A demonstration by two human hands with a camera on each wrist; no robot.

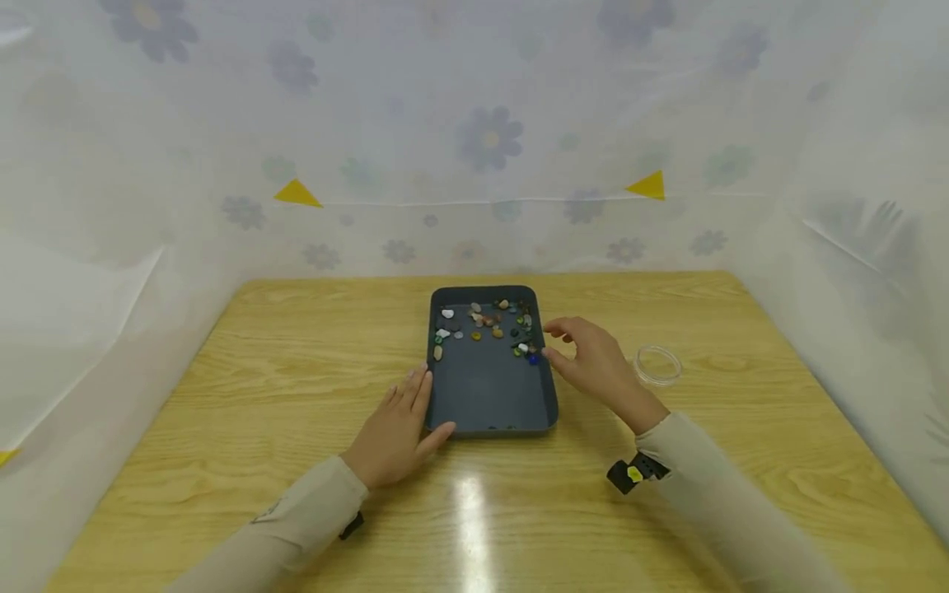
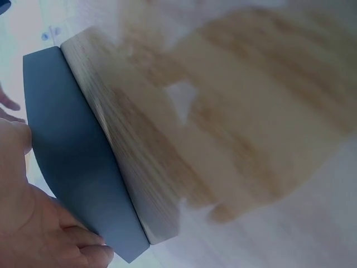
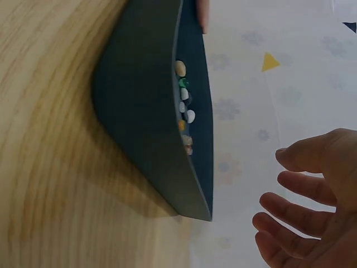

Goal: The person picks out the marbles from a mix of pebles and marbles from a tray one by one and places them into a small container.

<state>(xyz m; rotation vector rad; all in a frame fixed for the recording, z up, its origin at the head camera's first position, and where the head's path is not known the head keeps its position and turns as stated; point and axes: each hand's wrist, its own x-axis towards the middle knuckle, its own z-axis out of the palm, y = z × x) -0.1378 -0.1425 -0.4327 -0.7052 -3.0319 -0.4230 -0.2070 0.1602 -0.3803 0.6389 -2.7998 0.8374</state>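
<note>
A dark grey rectangular tray (image 1: pixel 485 394) lies on the table with small coloured stones (image 1: pixel 485 319) scattered over its far half. White, brown and orange stones sit at the left and middle; green, dark and blue ones (image 1: pixel 533 359) gather along the right wall. My left hand (image 1: pixel 393 432) rests against the tray's left wall, fingers extended along it and thumb at the near rim. In the left wrist view, its fingertips touch the outer wall (image 2: pixel 78 145). Beside the right rim, my right hand (image 1: pixel 593 362) hovers with relaxed, slightly bent fingers, holding nothing in the right wrist view.
A clear round ring or lid (image 1: pixel 658 365) lies on the wooden table (image 1: pixel 311 346), right of my right hand. Flower-patterned white sheeting (image 1: pixel 415 156) encloses the back and sides, with yellow triangles (image 1: pixel 298 193) on it.
</note>
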